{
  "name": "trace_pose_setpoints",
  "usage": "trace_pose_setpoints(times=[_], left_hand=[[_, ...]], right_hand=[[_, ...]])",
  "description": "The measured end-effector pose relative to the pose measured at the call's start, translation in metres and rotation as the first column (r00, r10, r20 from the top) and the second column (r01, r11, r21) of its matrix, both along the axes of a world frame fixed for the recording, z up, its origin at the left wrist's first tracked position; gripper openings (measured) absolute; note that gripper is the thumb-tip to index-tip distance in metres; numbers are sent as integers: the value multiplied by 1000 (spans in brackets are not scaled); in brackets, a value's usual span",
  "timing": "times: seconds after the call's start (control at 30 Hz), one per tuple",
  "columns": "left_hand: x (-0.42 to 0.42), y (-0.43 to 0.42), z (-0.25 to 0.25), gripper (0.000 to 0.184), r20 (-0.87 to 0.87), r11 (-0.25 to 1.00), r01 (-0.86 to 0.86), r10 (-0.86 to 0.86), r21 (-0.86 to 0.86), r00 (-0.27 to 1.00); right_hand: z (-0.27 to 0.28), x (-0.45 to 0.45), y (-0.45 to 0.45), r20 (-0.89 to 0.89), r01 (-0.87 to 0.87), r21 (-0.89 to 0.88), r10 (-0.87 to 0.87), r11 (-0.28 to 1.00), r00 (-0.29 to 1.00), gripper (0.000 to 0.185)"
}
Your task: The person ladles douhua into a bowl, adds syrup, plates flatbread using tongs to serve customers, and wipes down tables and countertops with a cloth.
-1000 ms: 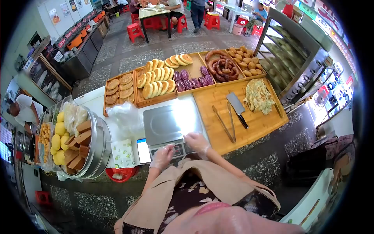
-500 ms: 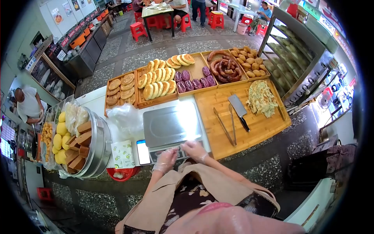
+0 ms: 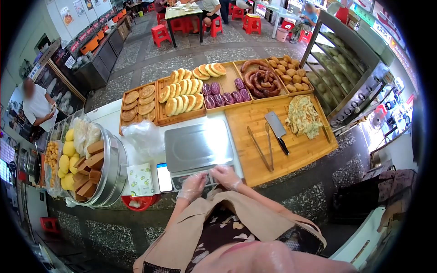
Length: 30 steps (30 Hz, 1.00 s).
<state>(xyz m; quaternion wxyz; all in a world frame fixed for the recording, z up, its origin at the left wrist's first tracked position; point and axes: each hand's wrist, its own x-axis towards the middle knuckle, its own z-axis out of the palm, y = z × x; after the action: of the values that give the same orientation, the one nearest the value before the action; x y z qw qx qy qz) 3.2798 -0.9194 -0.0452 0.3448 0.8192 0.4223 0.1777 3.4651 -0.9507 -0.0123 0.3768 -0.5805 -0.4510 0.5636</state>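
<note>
My left hand [image 3: 193,186], in a clear plastic glove, is closed just over the front edge of the metal weighing scale [image 3: 189,148]. Close beside it my right hand [image 3: 226,177], gloved too, has its fingers pinched together. Whatever may be between the fingers is too small to make out. Left of the scale lie a phone [image 3: 164,177] with a lit screen and a white packet with green print [image 3: 140,180]. On the wooden cutting board [image 3: 255,157] at the right are tongs [image 3: 260,150], a cleaver [image 3: 276,125] and a heap of shredded pancake [image 3: 304,117].
Trays behind the scale hold flat cakes [image 3: 146,92], pale buns [image 3: 184,93], purple rolls [image 3: 227,98], sausages [image 3: 262,82] and brown balls [image 3: 293,75]. A steamer [image 3: 116,159] with cakes stands left. A rack [image 3: 341,68] rises right; a person [image 3: 38,107] stands far left.
My view has shifted slightly, so the counter sits a little further left. Both hands stay closed in front of the scale. The person at the far left has straightened up.
</note>
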Motion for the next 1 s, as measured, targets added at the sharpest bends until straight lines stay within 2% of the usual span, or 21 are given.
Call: trace_pose_setpoints(times=[0.2, 1.0], left_hand=[[5, 2, -6, 26, -67, 999, 31, -31, 9, 997], [3, -3, -3, 23, -90, 1000, -10, 10, -1, 996]], right_hand=[[0, 4, -2, -32, 13, -7, -13, 1000, 999, 30], [-2, 0, -1, -68, -3, -51, -1, 999, 998, 28]])
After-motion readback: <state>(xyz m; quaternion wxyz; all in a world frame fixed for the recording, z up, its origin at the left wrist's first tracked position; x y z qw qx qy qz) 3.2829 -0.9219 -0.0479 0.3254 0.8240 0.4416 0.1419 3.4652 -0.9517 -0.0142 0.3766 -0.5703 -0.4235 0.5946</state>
